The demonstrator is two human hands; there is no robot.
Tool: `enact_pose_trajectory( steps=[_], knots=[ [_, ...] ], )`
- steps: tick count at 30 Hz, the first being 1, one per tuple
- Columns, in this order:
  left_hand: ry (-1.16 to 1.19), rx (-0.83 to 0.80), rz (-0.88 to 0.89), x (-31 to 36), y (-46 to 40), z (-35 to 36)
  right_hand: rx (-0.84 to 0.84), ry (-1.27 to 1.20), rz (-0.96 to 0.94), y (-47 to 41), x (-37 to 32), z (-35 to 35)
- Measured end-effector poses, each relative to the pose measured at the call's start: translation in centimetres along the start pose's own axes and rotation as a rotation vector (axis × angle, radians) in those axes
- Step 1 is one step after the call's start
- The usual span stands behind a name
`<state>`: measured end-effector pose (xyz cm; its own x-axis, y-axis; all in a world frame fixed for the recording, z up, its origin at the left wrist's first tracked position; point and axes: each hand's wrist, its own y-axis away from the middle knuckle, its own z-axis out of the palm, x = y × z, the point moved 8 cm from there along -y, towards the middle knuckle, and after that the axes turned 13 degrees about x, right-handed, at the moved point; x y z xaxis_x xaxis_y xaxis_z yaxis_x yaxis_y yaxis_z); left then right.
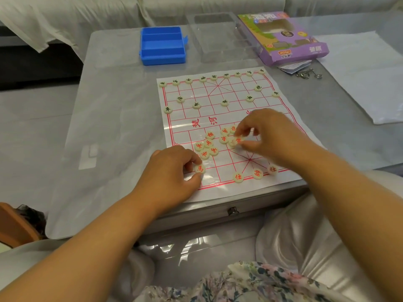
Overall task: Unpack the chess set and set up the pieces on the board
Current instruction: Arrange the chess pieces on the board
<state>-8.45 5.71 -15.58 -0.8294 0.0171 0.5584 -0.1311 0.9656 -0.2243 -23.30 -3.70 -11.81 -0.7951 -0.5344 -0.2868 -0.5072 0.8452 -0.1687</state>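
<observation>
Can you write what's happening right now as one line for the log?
left hand: pinches red piece at board's near edge | right hand: picks from red pile | black side: set up | blue box: open

You have one view only, from a wide-angle camera on your head, looking forward and steeply down. It sits close above your lap, so your forearms enter from 6 o'clock and the paper board (220,127) fills the middle. The tabletop (122,105) runs off toward 12 o'clock, where a sofa (196,5) closes the far edge. Straight lines bow near the frame's borders.
</observation>
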Motion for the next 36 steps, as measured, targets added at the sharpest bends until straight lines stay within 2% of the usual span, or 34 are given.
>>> enact_pose_trajectory(
  steps=[5,11,17,24,28,31,36],
  knots=[
    [-0.008,-0.005,0.001,-0.1,0.0,0.1,-0.078,-0.008,0.082,2.5,4.6,-3.9],
    [-0.017,-0.008,-0.004,-0.1,0.0,0.2,-0.204,0.023,0.091,5.5,6.8,-2.4],
    [-0.011,-0.007,-0.016,-0.1,0.0,0.2,-0.239,0.037,0.098,5.7,7.0,-1.5],
    [0.0,-0.01,-0.02,-0.1,0.1,0.1,-0.242,0.033,0.123,5.7,7.3,-1.4],
    [0.004,-0.015,-0.019,-0.2,0.1,0.0,-0.131,-0.025,0.135,4.6,6.1,-2.4],
    [0.009,-0.021,-0.017,0.0,0.1,0.0,-0.082,-0.013,0.095,3.3,4.0,-2.5],
    [0.015,-0.032,-0.03,-0.1,0.1,0.0,-0.092,0.039,0.037,0.9,1.9,-0.6]
  ],
)
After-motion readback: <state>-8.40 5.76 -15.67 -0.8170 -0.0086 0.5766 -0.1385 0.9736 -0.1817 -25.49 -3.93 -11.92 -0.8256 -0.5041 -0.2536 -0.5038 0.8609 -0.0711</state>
